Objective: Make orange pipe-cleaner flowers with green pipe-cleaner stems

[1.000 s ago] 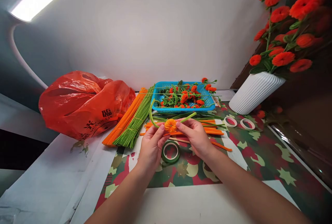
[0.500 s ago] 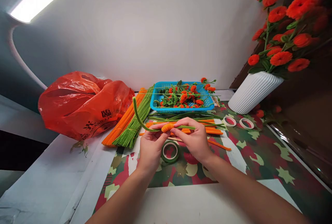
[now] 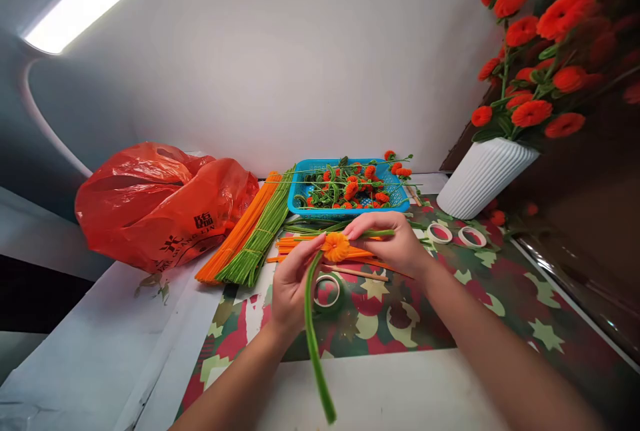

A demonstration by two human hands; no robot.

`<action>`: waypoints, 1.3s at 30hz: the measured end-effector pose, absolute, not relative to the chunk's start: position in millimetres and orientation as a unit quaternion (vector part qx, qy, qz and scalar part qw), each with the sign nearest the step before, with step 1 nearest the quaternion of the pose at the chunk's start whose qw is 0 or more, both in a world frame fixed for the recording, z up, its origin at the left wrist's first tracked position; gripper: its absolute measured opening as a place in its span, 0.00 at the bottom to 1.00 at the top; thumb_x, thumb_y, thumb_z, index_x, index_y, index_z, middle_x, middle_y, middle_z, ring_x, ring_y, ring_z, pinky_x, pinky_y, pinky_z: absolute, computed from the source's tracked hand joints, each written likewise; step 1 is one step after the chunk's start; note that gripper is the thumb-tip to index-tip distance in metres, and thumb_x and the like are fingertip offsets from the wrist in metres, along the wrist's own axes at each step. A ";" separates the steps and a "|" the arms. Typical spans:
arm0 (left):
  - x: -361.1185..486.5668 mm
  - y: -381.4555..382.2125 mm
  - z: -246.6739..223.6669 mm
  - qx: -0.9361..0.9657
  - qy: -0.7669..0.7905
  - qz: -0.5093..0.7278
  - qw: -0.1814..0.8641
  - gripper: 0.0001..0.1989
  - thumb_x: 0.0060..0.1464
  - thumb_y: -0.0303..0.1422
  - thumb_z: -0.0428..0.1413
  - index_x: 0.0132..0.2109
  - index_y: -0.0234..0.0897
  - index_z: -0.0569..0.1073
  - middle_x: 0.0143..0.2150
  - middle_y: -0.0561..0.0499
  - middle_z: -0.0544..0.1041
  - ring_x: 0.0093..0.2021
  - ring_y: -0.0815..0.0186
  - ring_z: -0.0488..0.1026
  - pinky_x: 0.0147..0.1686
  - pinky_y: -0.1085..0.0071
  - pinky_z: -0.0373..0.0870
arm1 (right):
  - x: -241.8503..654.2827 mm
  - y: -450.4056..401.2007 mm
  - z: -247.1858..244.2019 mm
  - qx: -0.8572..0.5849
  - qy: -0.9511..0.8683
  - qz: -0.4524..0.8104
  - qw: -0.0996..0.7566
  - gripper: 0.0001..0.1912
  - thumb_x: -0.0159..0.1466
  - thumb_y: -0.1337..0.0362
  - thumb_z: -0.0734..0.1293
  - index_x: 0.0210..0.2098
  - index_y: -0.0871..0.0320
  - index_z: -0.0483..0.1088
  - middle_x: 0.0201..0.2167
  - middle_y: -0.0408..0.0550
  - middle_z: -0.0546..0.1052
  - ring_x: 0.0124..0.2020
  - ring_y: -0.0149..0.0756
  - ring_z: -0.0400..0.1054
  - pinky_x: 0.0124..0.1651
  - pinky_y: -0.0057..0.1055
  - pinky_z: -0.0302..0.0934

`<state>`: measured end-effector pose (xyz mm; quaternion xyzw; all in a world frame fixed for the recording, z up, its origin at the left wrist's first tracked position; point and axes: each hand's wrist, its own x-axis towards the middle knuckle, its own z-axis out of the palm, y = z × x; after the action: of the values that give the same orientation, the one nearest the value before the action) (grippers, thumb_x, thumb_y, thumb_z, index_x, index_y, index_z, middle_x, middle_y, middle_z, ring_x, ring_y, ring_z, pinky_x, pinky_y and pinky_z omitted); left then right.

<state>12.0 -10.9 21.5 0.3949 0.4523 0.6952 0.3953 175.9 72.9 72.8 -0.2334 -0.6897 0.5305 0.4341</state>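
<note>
Between my two hands is a small orange flower [image 3: 335, 246], its round ruffled face turned up toward me. My left hand [image 3: 295, 278] pinches its left side, and a long green stem [image 3: 314, 344] hangs down from there past my wrist. My right hand [image 3: 390, 241] has its fingers closed at the flower's right edge, where another green piece [image 3: 377, 234] sticks out to the right under the fingers. A roll of tape [image 3: 327, 291] lies on the patterned mat just below the flower, partly behind my left hand.
Behind my hands stands a blue basket [image 3: 295, 203] of small orange flowers. Orange [image 3: 240, 228] and green stem bundles [image 3: 257, 238] lie left, beside a red plastic bag [image 3: 150, 204]. Two tape rolls [image 3: 472, 237] and a white vase [image 3: 487, 178] are right; a thin stick [image 3: 360, 274] lies near my hands.
The flower has turned from its side to show its face. Its long green stem has swung from pointing up left to hanging down toward me. My right hand has shifted slightly up and right.
</note>
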 end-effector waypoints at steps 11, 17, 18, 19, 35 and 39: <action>11.1 -4.6 34.4 0.325 0.410 0.645 0.557 0.16 0.40 0.37 0.66 0.38 0.35 0.78 0.33 0.48 0.78 0.24 0.69 0.72 0.25 0.73 0.71 | 171.8 76.0 60.2 -0.238 -0.699 0.533 0.412 0.06 0.53 0.59 0.72 0.26 0.55 0.77 0.31 0.47 0.79 0.35 0.38 0.74 0.41 0.35 0.70; 11.5 -3.4 32.6 0.285 0.429 0.644 0.566 0.17 0.40 0.37 0.66 0.38 0.34 0.78 0.34 0.47 0.79 0.24 0.71 0.72 0.26 0.74 0.72 | 173.4 74.4 63.3 -0.255 -0.689 0.550 0.397 0.09 0.52 0.58 0.73 0.29 0.56 0.77 0.32 0.48 0.79 0.37 0.39 0.74 0.41 0.35 0.68; 11.3 -2.9 32.4 0.286 0.432 0.645 0.562 0.17 0.41 0.37 0.66 0.38 0.34 0.78 0.33 0.47 0.79 0.24 0.71 0.72 0.26 0.74 0.72 | 173.8 73.6 64.0 -0.254 -0.683 0.562 0.392 0.10 0.52 0.57 0.73 0.30 0.57 0.77 0.33 0.48 0.79 0.37 0.39 0.74 0.41 0.35 0.68; 11.1 -2.5 32.0 0.291 0.433 0.647 0.556 0.16 0.41 0.37 0.66 0.38 0.34 0.79 0.33 0.48 0.79 0.24 0.71 0.72 0.26 0.74 0.71 | 174.0 72.7 64.7 -0.252 -0.676 0.575 0.386 0.11 0.52 0.57 0.73 0.31 0.57 0.77 0.33 0.49 0.78 0.36 0.39 0.73 0.40 0.34 0.68; 12.5 -5.9 32.0 0.358 0.467 0.647 0.485 0.11 0.42 0.33 0.66 0.35 0.35 0.79 0.27 0.50 0.79 0.26 0.68 0.74 0.29 0.74 0.71 | 155.2 59.5 69.5 -0.320 -0.532 0.662 0.419 0.14 0.44 0.61 0.75 0.25 0.58 0.69 0.20 0.40 0.73 0.23 0.30 0.69 0.26 0.26 0.65; 13.7 -6.7 32.2 0.357 0.472 0.637 0.494 0.10 0.42 0.33 0.66 0.34 0.35 0.78 0.25 0.52 0.77 0.25 0.69 0.73 0.27 0.75 0.70 | 154.0 57.1 68.3 -0.335 -0.530 0.653 0.425 0.14 0.43 0.63 0.75 0.25 0.57 0.68 0.19 0.37 0.70 0.21 0.28 0.66 0.23 0.24 0.62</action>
<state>13.7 -6.7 32.2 0.3567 0.4724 0.6372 0.4935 154.0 57.1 68.3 -0.3347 -0.5298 0.6535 0.4245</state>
